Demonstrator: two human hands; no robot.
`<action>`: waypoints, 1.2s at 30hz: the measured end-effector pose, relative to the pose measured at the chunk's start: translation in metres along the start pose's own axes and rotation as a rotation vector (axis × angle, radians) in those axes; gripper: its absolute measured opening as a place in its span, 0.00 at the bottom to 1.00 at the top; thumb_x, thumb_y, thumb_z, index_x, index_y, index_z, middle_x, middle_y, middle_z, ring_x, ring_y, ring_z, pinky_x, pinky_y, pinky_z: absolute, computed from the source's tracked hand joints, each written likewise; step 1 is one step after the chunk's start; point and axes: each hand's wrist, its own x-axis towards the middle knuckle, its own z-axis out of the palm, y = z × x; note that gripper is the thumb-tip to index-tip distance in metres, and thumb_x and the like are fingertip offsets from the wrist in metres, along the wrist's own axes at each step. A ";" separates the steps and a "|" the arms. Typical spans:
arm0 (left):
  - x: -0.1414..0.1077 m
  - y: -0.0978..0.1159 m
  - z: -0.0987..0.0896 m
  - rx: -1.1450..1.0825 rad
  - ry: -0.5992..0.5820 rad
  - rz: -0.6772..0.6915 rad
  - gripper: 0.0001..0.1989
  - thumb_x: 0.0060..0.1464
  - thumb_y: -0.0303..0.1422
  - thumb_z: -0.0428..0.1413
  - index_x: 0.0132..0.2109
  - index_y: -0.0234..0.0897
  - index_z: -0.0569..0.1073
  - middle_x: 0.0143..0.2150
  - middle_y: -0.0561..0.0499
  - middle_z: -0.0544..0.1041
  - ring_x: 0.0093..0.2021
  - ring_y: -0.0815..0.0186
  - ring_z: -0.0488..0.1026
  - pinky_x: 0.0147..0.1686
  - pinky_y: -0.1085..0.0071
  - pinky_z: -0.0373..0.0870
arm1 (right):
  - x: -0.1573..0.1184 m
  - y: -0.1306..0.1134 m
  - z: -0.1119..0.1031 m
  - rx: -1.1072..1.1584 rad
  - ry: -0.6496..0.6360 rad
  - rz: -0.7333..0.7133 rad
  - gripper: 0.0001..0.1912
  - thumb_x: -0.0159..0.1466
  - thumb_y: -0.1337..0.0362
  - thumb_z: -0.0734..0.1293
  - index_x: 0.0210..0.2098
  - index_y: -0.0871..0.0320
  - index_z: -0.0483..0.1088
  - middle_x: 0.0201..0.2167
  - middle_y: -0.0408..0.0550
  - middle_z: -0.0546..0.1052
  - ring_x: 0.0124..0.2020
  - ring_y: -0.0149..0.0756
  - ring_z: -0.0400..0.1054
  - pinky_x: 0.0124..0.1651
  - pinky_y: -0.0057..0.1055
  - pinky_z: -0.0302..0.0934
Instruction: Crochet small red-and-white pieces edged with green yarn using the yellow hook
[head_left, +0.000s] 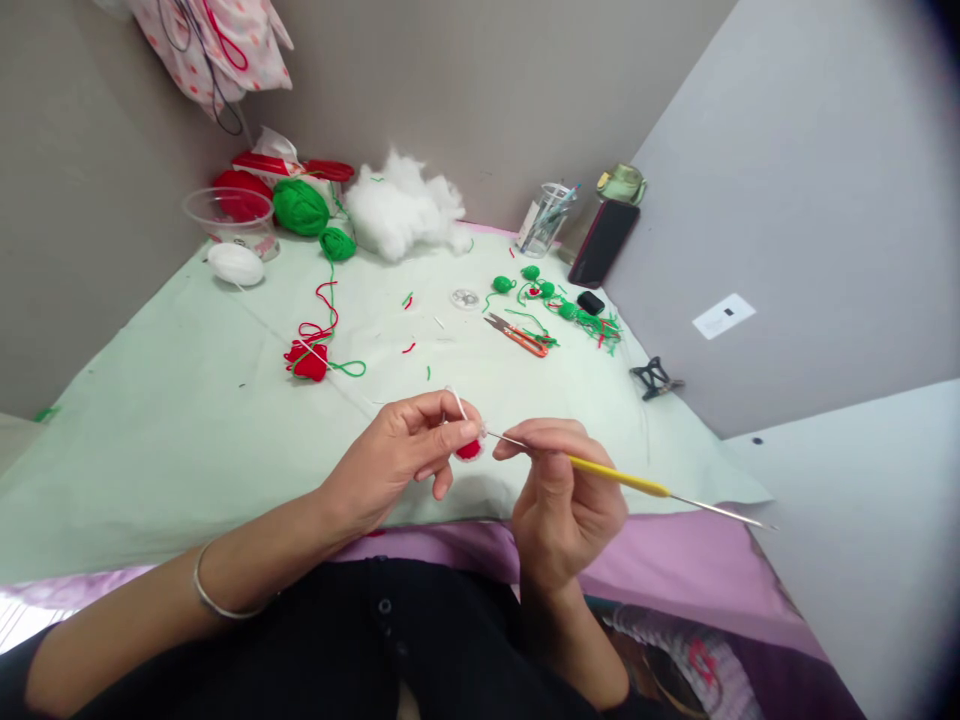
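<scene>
Between the thumb and fingers of my left hand (409,445) is a small round crochet piece (469,451), red in the middle with a white edge. White yarn (456,402) runs up over the left index finger. My right hand (566,490) is closed around a crochet hook (619,474) with a yellow handle and a metal shaft at both ends. The hook's left tip meets the white edge of the piece; whether it passes through a stitch is too small to tell. Farther left on the cloth lies a red yarn bundle (309,360) with green and white strands.
Orange-handled thread snips (517,336) lie beyond my hands, near green crocheted balls (568,311). At the back stand white stuffing (405,208), a green yarn ball (300,206), a clear tub (231,222) and a cup of pens (546,220). A white yarn ball (235,264) sits left, a phone (604,243) right.
</scene>
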 end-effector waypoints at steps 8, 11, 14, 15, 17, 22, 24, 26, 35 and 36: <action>-0.005 -0.003 -0.003 0.092 0.031 0.089 0.10 0.61 0.37 0.65 0.36 0.35 0.78 0.39 0.56 0.76 0.19 0.82 0.67 0.20 0.81 0.66 | -0.005 -0.002 0.008 0.161 0.051 0.171 0.10 0.74 0.66 0.62 0.42 0.53 0.77 0.35 0.43 0.78 0.29 0.29 0.73 0.33 0.32 0.68; -0.006 -0.002 0.001 0.077 0.012 0.107 0.07 0.61 0.35 0.65 0.38 0.36 0.79 0.36 0.56 0.77 0.20 0.80 0.70 0.19 0.82 0.64 | -0.007 -0.001 0.013 0.197 0.077 0.171 0.10 0.74 0.65 0.63 0.42 0.53 0.77 0.35 0.43 0.78 0.31 0.29 0.72 0.35 0.32 0.68; -0.006 -0.002 0.003 0.037 -0.027 0.100 0.06 0.60 0.33 0.66 0.41 0.37 0.78 0.31 0.58 0.76 0.20 0.79 0.71 0.19 0.83 0.65 | -0.008 0.000 0.015 0.190 0.077 0.157 0.09 0.74 0.64 0.64 0.42 0.51 0.78 0.35 0.43 0.77 0.33 0.31 0.72 0.35 0.32 0.67; -0.005 -0.002 0.002 0.020 -0.032 0.097 0.07 0.59 0.33 0.66 0.42 0.37 0.78 0.31 0.58 0.75 0.19 0.79 0.70 0.19 0.83 0.66 | -0.008 0.000 0.016 0.186 0.077 0.153 0.09 0.74 0.64 0.64 0.43 0.50 0.78 0.35 0.43 0.77 0.33 0.31 0.72 0.36 0.32 0.67; -0.004 -0.003 0.001 -0.002 -0.028 0.085 0.09 0.58 0.33 0.67 0.45 0.37 0.78 0.32 0.58 0.75 0.19 0.79 0.69 0.19 0.82 0.68 | -0.007 0.001 0.016 0.170 0.071 0.147 0.09 0.74 0.64 0.64 0.43 0.50 0.78 0.36 0.43 0.77 0.34 0.31 0.71 0.36 0.32 0.67; -0.003 -0.001 0.002 -0.013 0.019 0.049 0.10 0.56 0.34 0.68 0.43 0.36 0.79 0.35 0.57 0.73 0.19 0.81 0.61 0.18 0.82 0.68 | -0.004 0.004 0.014 0.108 0.074 0.122 0.09 0.74 0.64 0.63 0.42 0.51 0.76 0.35 0.43 0.77 0.32 0.31 0.71 0.35 0.33 0.67; -0.004 0.001 0.004 -0.024 0.035 0.048 0.09 0.55 0.34 0.69 0.39 0.35 0.78 0.36 0.57 0.72 0.19 0.82 0.57 0.18 0.82 0.68 | -0.003 0.006 0.013 0.100 0.083 0.115 0.09 0.73 0.64 0.63 0.42 0.51 0.76 0.35 0.43 0.77 0.31 0.31 0.71 0.35 0.33 0.67; -0.004 0.003 0.007 -0.034 0.045 0.050 0.09 0.55 0.34 0.69 0.37 0.35 0.78 0.37 0.56 0.72 0.20 0.82 0.55 0.18 0.81 0.69 | -0.003 0.006 0.012 0.111 0.081 0.124 0.09 0.73 0.64 0.64 0.42 0.51 0.77 0.35 0.43 0.77 0.31 0.30 0.71 0.35 0.33 0.66; -0.003 0.002 0.004 -0.021 0.040 0.056 0.08 0.56 0.34 0.68 0.37 0.36 0.79 0.36 0.57 0.72 0.19 0.81 0.56 0.19 0.81 0.70 | -0.004 0.005 0.011 0.171 0.065 0.156 0.09 0.73 0.66 0.64 0.42 0.53 0.78 0.35 0.43 0.77 0.31 0.29 0.71 0.36 0.32 0.66; -0.003 0.002 0.004 -0.018 0.034 0.058 0.07 0.57 0.34 0.68 0.37 0.36 0.79 0.35 0.57 0.72 0.20 0.81 0.56 0.19 0.81 0.70 | -0.004 0.005 0.011 0.159 0.063 0.157 0.09 0.73 0.66 0.64 0.41 0.53 0.78 0.35 0.43 0.77 0.31 0.30 0.71 0.36 0.32 0.66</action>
